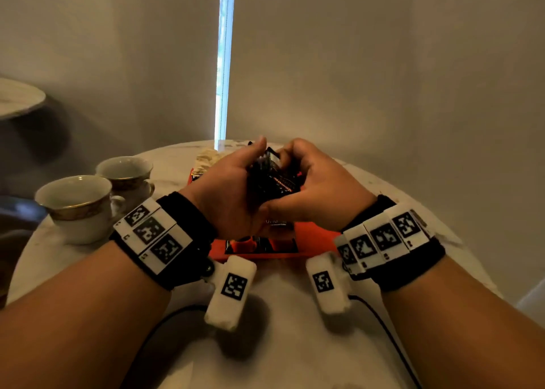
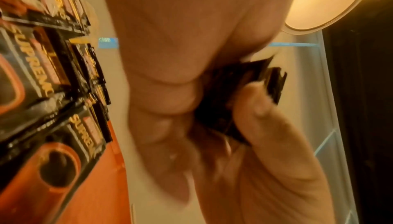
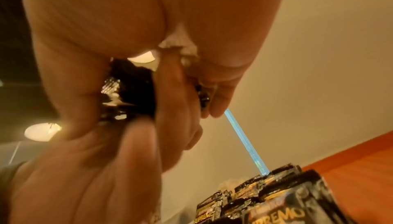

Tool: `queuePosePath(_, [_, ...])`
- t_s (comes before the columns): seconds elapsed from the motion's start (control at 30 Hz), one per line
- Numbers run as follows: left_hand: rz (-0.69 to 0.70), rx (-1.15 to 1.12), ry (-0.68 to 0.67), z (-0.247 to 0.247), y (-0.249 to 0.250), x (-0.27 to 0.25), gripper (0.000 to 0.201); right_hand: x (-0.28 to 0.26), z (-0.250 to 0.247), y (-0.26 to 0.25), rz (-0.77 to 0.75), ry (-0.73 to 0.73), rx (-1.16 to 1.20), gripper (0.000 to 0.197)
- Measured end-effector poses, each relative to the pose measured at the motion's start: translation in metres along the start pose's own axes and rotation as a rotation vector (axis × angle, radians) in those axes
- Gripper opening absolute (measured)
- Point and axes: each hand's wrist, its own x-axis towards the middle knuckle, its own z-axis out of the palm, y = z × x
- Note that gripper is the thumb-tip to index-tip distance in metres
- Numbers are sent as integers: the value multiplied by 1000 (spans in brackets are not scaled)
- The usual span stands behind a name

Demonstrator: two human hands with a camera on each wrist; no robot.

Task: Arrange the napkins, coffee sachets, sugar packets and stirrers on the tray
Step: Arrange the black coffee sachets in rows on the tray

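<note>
A bundle of black coffee sachets (image 1: 272,179) is held above the orange tray (image 1: 312,238), gripped from both sides by the left hand (image 1: 233,188) and right hand (image 1: 318,188), seemingly being squared up; next it likely needs laying beside the sachets already there

Arms: bare forearms were seen, no sleeves.
Left wrist band (image 1: 177,241): a black strap was worn, faced with white tiles printed with black-and-white square markers.
Right wrist band (image 1: 392,244): a matching black strap was worn, carrying four such tiles.
Camera pods: a white block with one marker was hung under each wrist (image 1: 231,293) (image 1: 326,284).
Cables: a thin black cable (image 1: 386,332) was led back from each pod.
</note>
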Motion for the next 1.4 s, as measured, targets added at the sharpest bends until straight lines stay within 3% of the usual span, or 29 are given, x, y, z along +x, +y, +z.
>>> queuePosePath(0.1, [-51, -41, -1, -6, -1, 2, 57, -2, 6, 14, -34, 59, 177, 56])
queuePosePath(0.23, [29, -60, 27, -3, -10, 10, 47, -6, 6, 28, -35, 45, 311, 61])
queuePosePath(0.33, [49, -104, 29, 3, -11, 14, 51, -10, 2, 30, -37, 30, 319, 61])
queuePosePath(0.43, [40, -140, -132, 2, -12, 15, 64, -14, 0, 32, -27, 1, 361, 61])
queuePosePath(0.63, [116, -39, 137, 8, -18, 12, 47, -13, -2, 43, -79, 92, 401, 60])
queuePosePath(0.73, [116, -34, 245, 10, -21, 15, 61, -14, -3, 46, -60, 52, 452, 60])
queuePosePath(0.93, [104, -49, 186, 11, -25, 14, 69, -17, -1, 42, -27, 9, 502, 63])
queuePosePath(1.1, [115, -67, 105, 13, -25, 12, 43, -16, 2, 42, -3, 64, 488, 59])
queuePosePath(1.27, [160, -80, 84, 12, -25, 13, 45, -15, 2, 45, -12, 23, 516, 59])
queuePosePath(1.4, [113, 5, 120, 9, -22, 12, 38, -12, 3, 47, -37, 59, 484, 52])
